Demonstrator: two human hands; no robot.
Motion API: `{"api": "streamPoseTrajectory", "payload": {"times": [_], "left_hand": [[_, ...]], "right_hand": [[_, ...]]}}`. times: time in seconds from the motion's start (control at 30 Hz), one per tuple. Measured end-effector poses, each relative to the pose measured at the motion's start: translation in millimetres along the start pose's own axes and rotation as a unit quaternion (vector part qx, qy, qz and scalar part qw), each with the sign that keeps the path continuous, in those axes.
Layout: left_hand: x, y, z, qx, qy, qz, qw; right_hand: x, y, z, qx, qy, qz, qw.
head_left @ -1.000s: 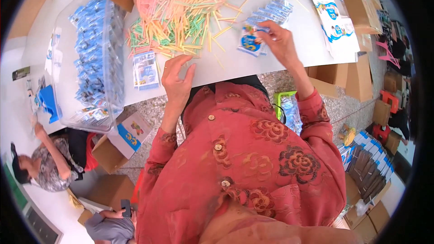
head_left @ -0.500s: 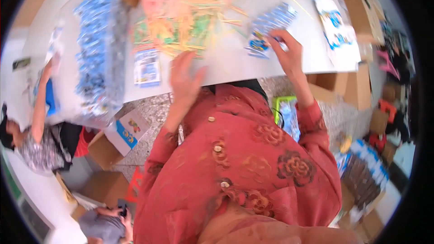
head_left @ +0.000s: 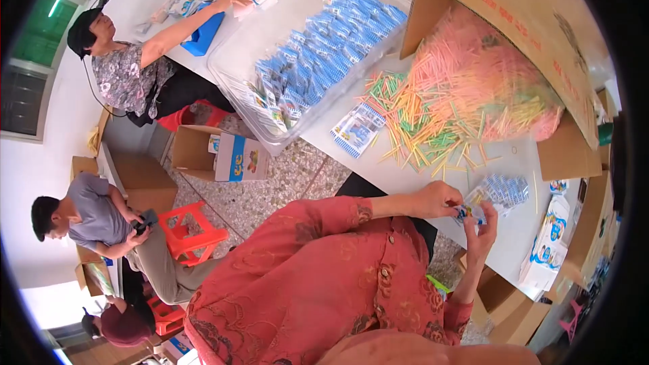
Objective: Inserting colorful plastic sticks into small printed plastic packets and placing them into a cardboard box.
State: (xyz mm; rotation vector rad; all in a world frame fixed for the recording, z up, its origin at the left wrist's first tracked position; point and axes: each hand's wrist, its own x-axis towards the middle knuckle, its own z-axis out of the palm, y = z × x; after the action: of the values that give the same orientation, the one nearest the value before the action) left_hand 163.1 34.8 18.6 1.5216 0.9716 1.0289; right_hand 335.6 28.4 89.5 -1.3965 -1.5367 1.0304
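Observation:
Over the table's near edge, my left hand (head_left: pixel 438 200) and my right hand (head_left: pixel 480 235) meet at a small clear, blue-and-white plastic packet (head_left: pixel 462 212). Both are closed, with fingertips pinching it from either side; fingers partly cover the packet. Just beyond them a row of overlapping blue-and-white packets (head_left: pixel 507 189) lies on the white table (head_left: pixel 419 181). Farther off, thin pink, yellow, orange and green sticks (head_left: pixel 439 118) spill out of a tipped cardboard box (head_left: pixel 534 17). A flat printed blue-and-white packet (head_left: pixel 358 130) lies left of the sticks.
A clear plastic bin (head_left: pixel 260 132) filled with blue packets (head_left: pixel 324 47) stands at the table's left. A co-worker (head_left: pixel 125 71) reaches over the table there. Printed white packaging (head_left: pixel 549 243) lies at the right edge. A red stool (head_left: pixel 193 233) and an open carton (head_left: pixel 196 152) stand on the floor.
The view has swung left. My left hand has moved from beside the sticks to my right hand. The right hand has come away from the packet row, and both now hold a packet.

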Motion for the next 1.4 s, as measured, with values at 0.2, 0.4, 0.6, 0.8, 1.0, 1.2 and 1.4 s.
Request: {"api": "streamPoseTrajectory", "payload": {"times": [0.2, 0.4, 0.6, 0.8, 1.0, 1.2, 1.4], "left_hand": [[9, 5, 8, 0.062, 0.007, 0.009, 0.998], [9, 4, 21, 0.099, 0.046, -0.007, 0.994], [-13, 3, -8, 0.189, 0.158, 0.105, 0.964], [-54, 3, -64, 0.308, 0.255, 0.123, 0.908], [-75, 4, -80, 0.439, 0.197, 0.054, 0.875], [-69, -14, -74, 0.481, 0.194, 0.039, 0.854], [-53, -31, -85, 0.503, 0.238, 0.109, 0.824]], "right_hand": [[7, 38, -17, 0.048, -0.107, 0.029, 0.993], [13, 53, -20, 0.065, -0.071, 0.043, 0.994], [30, 85, -30, -0.136, 0.037, 0.023, 0.990], [33, 94, -26, -0.235, 0.112, -0.090, 0.961], [38, 104, -21, -0.231, 0.128, -0.079, 0.961], [42, 118, -28, -0.241, 0.149, -0.067, 0.957], [45, 133, -36, -0.275, 0.173, -0.058, 0.944]]}}
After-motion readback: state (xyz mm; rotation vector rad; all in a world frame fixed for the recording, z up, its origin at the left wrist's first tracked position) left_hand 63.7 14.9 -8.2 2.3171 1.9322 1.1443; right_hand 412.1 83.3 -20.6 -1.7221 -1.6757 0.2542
